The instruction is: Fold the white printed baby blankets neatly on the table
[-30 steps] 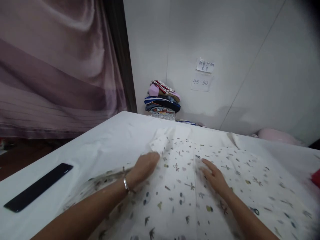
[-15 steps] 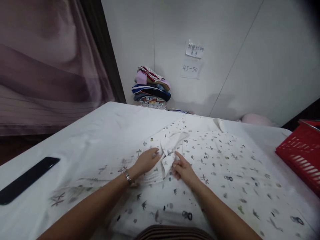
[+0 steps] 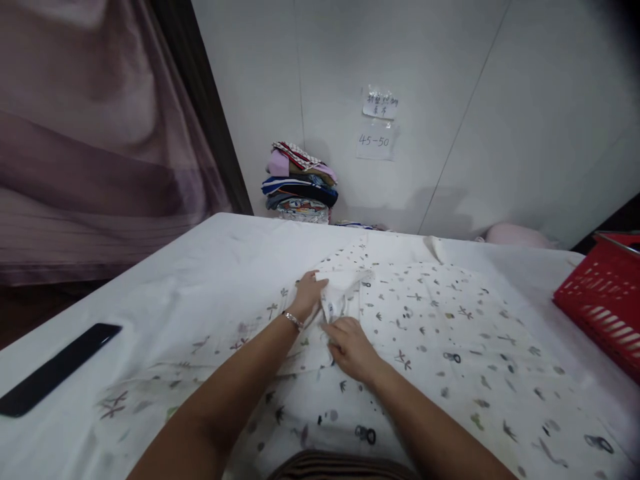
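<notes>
A thin white cloth (image 3: 430, 333) printed with small plants and animals is spread over the white-covered table. Its left part is folded over and wrinkled near the middle. My left hand (image 3: 309, 297), with a bracelet at the wrist, grips the raised fold at its upper left edge. Just below and to the right, my right hand (image 3: 353, 347) has curled fingers pinching the lower edge of the same fold. Part of the fold between the hands is hidden by the fingers.
A dark flat phone-like slab (image 3: 57, 367) lies at the left. On the right stands a red plastic basket (image 3: 600, 293). Stacked folded fabrics (image 3: 300, 183) rise behind the table's far edge (image 3: 250, 219), against the wall. A pinkish curtain (image 3: 100, 147) hangs at left.
My left hand has moved up and forward along the fold. My right hand has shifted slightly left and down, its fingers closing on the cloth. The view has tilted a little.
</notes>
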A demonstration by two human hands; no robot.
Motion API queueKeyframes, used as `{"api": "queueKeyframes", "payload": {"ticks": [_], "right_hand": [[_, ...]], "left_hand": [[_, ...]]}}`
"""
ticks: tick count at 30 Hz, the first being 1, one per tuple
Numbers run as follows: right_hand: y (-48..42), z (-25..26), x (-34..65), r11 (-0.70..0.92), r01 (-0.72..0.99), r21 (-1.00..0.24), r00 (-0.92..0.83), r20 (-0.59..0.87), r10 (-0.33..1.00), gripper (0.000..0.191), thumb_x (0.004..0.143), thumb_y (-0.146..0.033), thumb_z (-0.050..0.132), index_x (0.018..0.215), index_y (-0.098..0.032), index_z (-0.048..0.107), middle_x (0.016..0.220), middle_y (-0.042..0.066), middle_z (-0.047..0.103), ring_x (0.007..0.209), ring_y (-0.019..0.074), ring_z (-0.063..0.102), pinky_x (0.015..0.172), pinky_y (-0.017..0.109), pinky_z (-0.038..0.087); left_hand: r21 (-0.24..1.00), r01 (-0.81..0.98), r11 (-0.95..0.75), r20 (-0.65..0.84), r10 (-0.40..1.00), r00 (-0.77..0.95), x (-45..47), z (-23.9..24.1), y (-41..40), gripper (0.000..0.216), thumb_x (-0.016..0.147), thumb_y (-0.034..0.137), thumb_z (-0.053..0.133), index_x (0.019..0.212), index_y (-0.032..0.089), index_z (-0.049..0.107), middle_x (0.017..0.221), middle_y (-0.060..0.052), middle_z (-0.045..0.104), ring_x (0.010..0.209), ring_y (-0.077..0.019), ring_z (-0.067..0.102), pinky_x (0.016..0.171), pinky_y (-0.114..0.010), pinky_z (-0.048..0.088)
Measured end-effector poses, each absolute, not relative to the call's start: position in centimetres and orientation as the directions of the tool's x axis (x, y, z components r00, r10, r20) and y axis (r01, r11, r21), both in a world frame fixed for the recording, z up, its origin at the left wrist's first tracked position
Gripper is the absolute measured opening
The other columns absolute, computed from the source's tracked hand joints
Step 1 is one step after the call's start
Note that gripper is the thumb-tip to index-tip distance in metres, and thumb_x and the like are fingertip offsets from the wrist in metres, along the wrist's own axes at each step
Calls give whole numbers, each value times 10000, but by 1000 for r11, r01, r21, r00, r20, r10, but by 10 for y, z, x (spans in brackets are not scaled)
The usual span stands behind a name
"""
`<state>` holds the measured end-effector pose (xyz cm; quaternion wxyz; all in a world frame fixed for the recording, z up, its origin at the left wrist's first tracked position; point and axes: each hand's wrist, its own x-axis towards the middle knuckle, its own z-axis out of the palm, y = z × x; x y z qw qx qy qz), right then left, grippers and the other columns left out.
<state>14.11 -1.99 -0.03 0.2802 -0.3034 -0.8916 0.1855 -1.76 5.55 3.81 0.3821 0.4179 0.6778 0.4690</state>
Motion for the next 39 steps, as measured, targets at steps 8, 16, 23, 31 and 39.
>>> {"api": "queueKeyframes", "payload": {"ticks": [8,16,23,31,39], "right_hand": [[-18,-6,149,680,460,-571,-585,380,716,193,842,-121,494,929,-197,648,832,59,603,847,209,533,768,352,460],[-28,27,161,659,153,-737,-447,543,711,184,930,-305,464,945,-239,636,870,47,649,856,190,587,771,336,479],[-32,27,161,659,150,-737,-488,525,698,170,919,-323,502,974,-244,642,876,37,667,838,182,603,774,334,485],[-36,26,163,644,201,-738,-482,498,721,139,897,-330,539,901,-225,630,810,28,656,760,165,604,699,295,485],[-32,28,162,707,112,-698,-514,568,643,239,939,-274,430,1035,-250,647,1018,63,653,962,187,606,845,360,502]], "left_hand": [[546,798,-256,682,689,-246,-56,126,5,456,843,293,527,1279,174,467,844,-20,625,752,-148,566,755,-278,448],[668,698,-260,344,939,20,-31,66,-60,270,869,301,468,1076,225,623,983,-46,700,876,-185,616,806,-311,486],[856,499,-136,198,978,-72,-16,47,-74,245,873,391,500,830,220,670,786,8,674,754,-146,591,688,-245,444],[787,582,-203,239,971,16,-8,54,-78,295,915,381,424,822,210,646,771,-7,655,731,-138,577,685,-250,436],[691,668,-276,306,949,75,-12,50,-82,276,921,327,424,1045,228,650,1043,-52,688,978,-184,613,878,-326,468]]}}
